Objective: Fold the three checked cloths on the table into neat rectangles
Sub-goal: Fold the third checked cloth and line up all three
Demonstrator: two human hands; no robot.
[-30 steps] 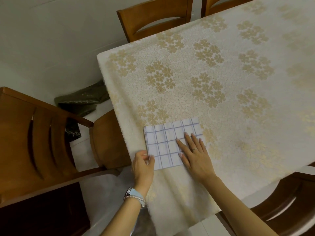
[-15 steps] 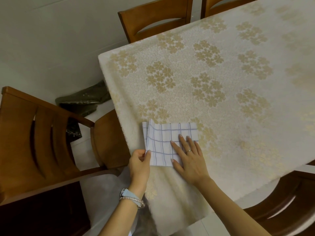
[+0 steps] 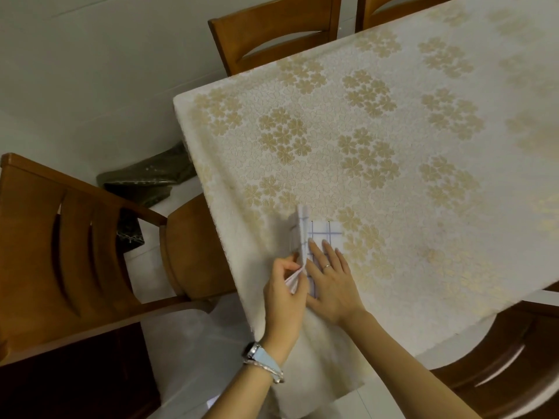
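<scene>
Checked cloth (image 3: 326, 234) — white with thin blue lines, on the table (image 3: 393, 182) close to its near left corner, part flat and part raised.

Well to the left of the grip: a wooden chair (image 3: 60, 252), slatted back, seat tucked toward the table edge. Beyond it on the floor, a dark crumpled bag (image 3: 145, 179).

At the grip itself: left hand (image 3: 284, 294), watch (image 3: 263, 361) on the wrist, thumb and fingers curled and pinching the cloth's near edge. Pinched part stands on edge above the table, blurred.

Just right of the pinch: right hand (image 3: 331, 282), fingers straight, pressed flat on the part that lies on the table, a ring (image 3: 326, 266) on one finger. Close beside the left hand — touching or not, cannot tell. Past the right fingertips, a bare strip of the cloth with its squares showing.

Further right of the grip: cream tablecloth (image 3: 453, 116) with gold flower clusters, draped over the near edge. Beyond the table's far side, a far chair (image 3: 272, 34) and a second chair back (image 3: 393, 7). Below and right of the right forearm, a curved chair back (image 3: 499, 373).
</scene>
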